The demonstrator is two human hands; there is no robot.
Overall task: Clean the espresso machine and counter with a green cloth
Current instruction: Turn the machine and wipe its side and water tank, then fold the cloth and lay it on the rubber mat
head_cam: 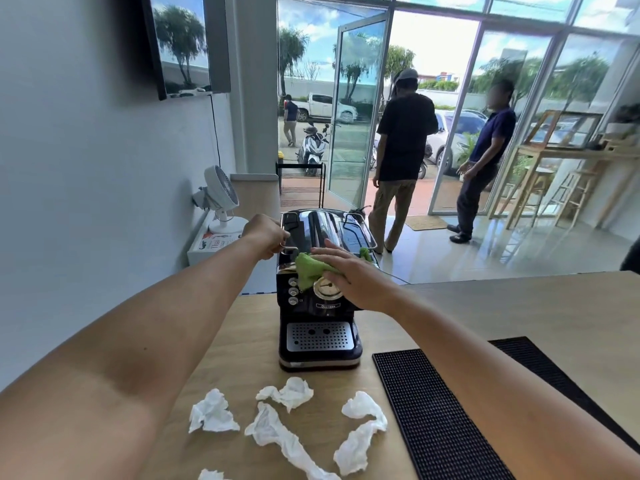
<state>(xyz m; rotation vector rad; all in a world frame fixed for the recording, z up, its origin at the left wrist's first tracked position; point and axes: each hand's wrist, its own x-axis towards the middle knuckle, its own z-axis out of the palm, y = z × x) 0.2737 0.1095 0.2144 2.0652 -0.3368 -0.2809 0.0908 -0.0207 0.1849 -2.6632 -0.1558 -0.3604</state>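
The black espresso machine with shiny silver parts (320,306) stands on the light wooden tabletop (485,306), near its far edge. It has a round gold dial (325,289) on its front. The soft green cloth (310,270) lies bunched on the machine's top front edge. The right hand (349,277) lies flat on the cloth with straight fingers and presses it down. The left hand (265,237) curls its fingers round the thin silver rail (290,249) on the machine's top left side. Both arms reach far out.
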